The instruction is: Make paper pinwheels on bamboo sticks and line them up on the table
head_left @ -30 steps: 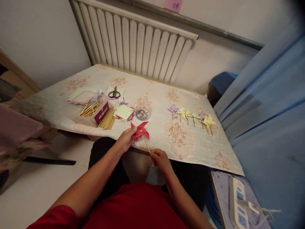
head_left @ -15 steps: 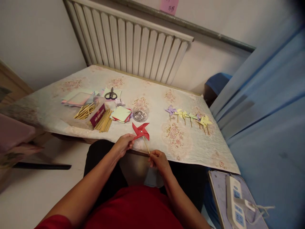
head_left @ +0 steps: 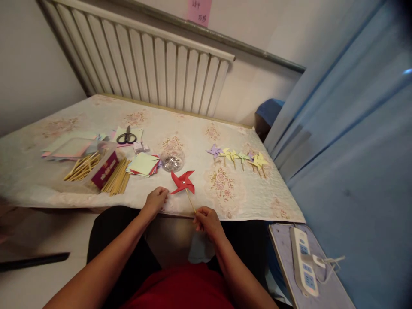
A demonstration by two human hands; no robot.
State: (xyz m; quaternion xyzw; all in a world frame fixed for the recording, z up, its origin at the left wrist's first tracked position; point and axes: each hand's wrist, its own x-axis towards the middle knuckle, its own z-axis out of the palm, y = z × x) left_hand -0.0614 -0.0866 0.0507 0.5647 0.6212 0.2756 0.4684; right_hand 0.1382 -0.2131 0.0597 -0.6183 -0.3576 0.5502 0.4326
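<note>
A red paper pinwheel (head_left: 183,182) on a thin wooden stick tilts up over the table's front edge, a small pale fastener at its centre. My right hand (head_left: 207,221) pinches the lower end of that stick. Just left of the pinwheel's lower blade, my left hand (head_left: 156,201) has its fingers curled together, with nothing visible in them. A round clear container (head_left: 172,161) of small shiny pieces stands behind the pinwheel. To its left lies a stack of square coloured papers (head_left: 143,164).
Loose wooden sticks (head_left: 116,177) lie beside a clear plastic box (head_left: 82,182) holding more sticks. Black-handled scissors (head_left: 126,137) rest on paper at the back left. Several finished pinwheels (head_left: 230,154) line the table's right side. A power strip (head_left: 304,262) sits lower right.
My left hand has let go of the red pinwheel's blade and moved slightly left. The right hand keeps hold of the stick. The camera view has shifted to the right.
</note>
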